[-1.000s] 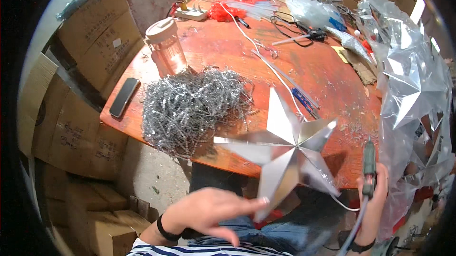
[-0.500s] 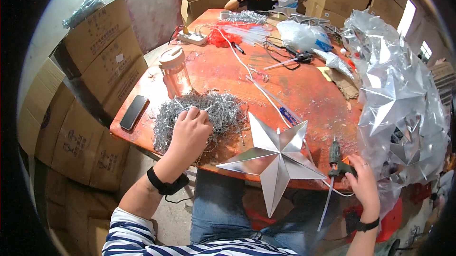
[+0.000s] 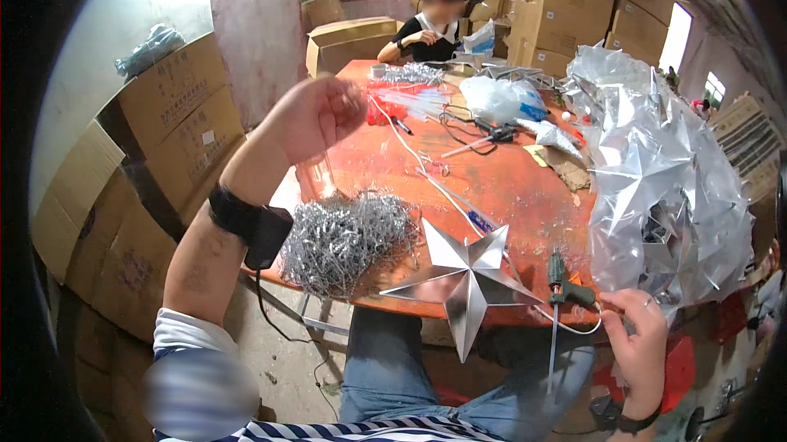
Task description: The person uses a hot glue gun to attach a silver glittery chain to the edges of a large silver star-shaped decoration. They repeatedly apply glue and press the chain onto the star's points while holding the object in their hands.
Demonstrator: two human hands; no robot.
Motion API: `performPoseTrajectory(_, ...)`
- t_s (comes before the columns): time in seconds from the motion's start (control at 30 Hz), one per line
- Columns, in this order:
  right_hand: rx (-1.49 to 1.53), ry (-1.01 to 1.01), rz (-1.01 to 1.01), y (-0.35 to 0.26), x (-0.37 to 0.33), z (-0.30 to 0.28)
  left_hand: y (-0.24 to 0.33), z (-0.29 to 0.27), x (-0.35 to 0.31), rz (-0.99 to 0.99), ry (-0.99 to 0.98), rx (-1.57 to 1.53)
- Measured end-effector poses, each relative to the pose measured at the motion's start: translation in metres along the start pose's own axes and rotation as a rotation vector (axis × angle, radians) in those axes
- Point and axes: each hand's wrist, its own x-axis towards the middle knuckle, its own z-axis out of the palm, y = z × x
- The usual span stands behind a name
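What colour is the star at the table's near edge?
The star is shiny silver; it shows best in the head view.

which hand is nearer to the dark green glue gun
Right. The right hand is just right of the dark green glue gun, near its handle; the left hand is much farther, well off to the upper left.

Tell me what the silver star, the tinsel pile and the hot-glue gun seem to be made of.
Five-pointed star: perhaps thin sheet metal or metallised card, mirror-glossy; its crisp-edged faces carry bright reflections.
Tinsel pile: probably metallised plastic film; fine, glittering, tangled strands.
Hot-glue gun: likely hard plastic; dark green, dull-looking casing.
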Motion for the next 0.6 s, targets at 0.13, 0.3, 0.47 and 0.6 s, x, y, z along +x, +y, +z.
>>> performPoseTrajectory(0.13,0.216,0.101,-0.095,-0.031,0.037,-0.004,0.043,0.068,-0.025,-0.04,-0.149,0.162)
performPoseTrajectory(0.3,0.898,0.086,-0.323,-0.053,0.106,0.037,-0.016,0.142,-0.059,-0.17,-0.423,0.594)
performPoseTrajectory(0.47,1.688,-0.788,0.188,-0.05,0.112,0.055,-0.06,0.149,-0.06,-0.508,-0.576,0.477)
performPoseTrajectory(0.6,1.433,-1.027,0.595,-0.027,0.085,0.045,-0.087,0.128,-0.062,-0.347,-0.619,0.725)
